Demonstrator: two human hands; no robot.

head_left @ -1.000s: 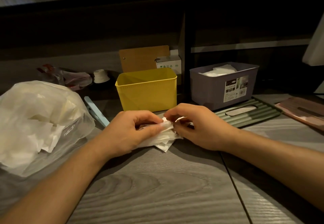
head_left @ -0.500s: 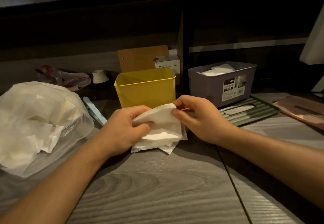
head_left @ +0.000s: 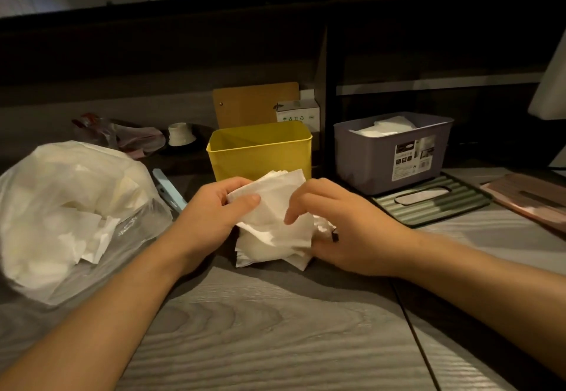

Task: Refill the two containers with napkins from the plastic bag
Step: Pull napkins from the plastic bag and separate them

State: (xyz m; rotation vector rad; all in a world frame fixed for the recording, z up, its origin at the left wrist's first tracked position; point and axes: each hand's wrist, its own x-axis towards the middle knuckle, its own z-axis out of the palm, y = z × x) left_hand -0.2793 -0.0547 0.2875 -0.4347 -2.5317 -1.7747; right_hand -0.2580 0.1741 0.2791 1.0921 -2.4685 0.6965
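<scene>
The napkins (head_left: 275,222) stand mid-table, gathered for loading: left hand (head_left: 214,216) pinches their top, right hand (head_left: 343,225) cups the side. Next, lift them into the yellow bin (head_left: 260,151) just behind; bag (head_left: 70,216) lies left.

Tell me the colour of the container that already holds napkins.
Greyish purple plastic container, labelled on its front; the head view shows it.

Behind the yellow container (head_left: 259,151): wooden board (head_left: 255,104) and small carton (head_left: 298,111), both half hidden. Left of it, plastic bag (head_left: 61,213) cut off at frame edge. Right, purple container's label (head_left: 415,157) unreadable.
</scene>
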